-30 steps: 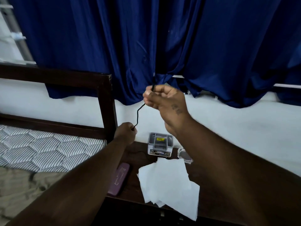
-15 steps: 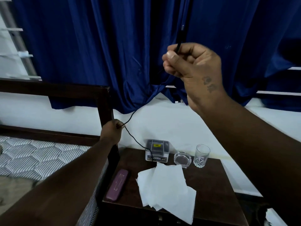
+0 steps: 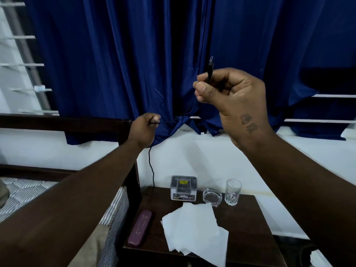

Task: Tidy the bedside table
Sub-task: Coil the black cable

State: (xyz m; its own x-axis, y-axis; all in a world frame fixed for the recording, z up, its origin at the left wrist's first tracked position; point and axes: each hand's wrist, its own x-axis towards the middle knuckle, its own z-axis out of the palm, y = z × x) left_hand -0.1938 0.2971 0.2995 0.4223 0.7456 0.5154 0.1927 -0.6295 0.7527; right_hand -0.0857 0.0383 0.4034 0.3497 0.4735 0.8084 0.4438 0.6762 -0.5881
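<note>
A thin black cable (image 3: 150,160) hangs down to the back left of the dark wooden bedside table (image 3: 246,228). My right hand (image 3: 231,97) is raised in front of the blue curtain and pinches the cable's plug end, which sticks up above my fingers. My left hand (image 3: 143,130) grips the cable lower down, near the bed's headboard post. The stretch of cable between my hands runs across the curtain and is hard to see. On the table lie white paper sheets (image 3: 194,230), a purple case (image 3: 140,228), a small grey box (image 3: 183,187), a glass ashtray (image 3: 212,197) and a drinking glass (image 3: 233,191).
A bed with a striped mattress (image 3: 23,193) and dark headboard (image 3: 63,122) stands left of the table. A blue curtain (image 3: 134,54) hangs over the white wall behind. The floor to the table's right is dark, with something white at the corner (image 3: 317,257).
My left hand has risen and slid along the cable, now level with the headboard top. My right hand came lower. The view tilted down, showing more of the table.
</note>
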